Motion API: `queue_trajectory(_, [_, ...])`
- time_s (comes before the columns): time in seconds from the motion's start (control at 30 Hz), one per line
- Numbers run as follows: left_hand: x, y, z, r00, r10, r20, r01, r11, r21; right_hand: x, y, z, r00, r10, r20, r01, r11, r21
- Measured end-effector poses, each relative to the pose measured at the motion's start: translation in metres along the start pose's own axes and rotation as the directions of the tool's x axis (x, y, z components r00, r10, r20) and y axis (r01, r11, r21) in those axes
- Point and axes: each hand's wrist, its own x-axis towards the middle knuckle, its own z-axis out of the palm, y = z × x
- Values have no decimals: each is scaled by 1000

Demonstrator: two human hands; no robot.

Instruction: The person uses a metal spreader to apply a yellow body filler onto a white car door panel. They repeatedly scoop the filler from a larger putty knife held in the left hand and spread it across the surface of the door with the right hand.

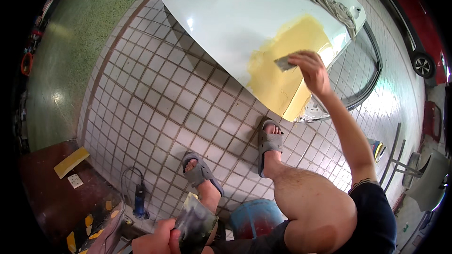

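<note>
A white car door (226, 7) lies before me, with a broad patch of yellow body filler (270, 77) across its lower right part. My right hand (313, 71) is closed on a small greyish putty spreader (284, 63) over the filler; whether its edge touches the surface I cannot tell. Low in the view, my left hand (157, 239) grips a dark, smeared mixing plate (195, 223) with some yellow filler at its top edge. A crumpled grey cloth (332, 7) rests on the door near its far right edge.
My sandalled feet stand on the tiled floor (160, 84). A blue bucket-like object (254, 216) is beside my bent leg. At lower left are a blue power tool (140, 201) with a cord and a brown surface (44, 178) bearing a yellow strip (71, 162). A red car (419, 9) stands far right.
</note>
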Motion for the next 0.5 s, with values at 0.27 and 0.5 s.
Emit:
queue_trajectory(0.27, [2,4,-2,999,-36,17,36,999,4,39,69,20,939,-252,235,237,967,91])
queue_trajectory(0.5, [2,6,-2,999,-30,33,30,999,17,4,73,15,910,-265,317,220,960,172])
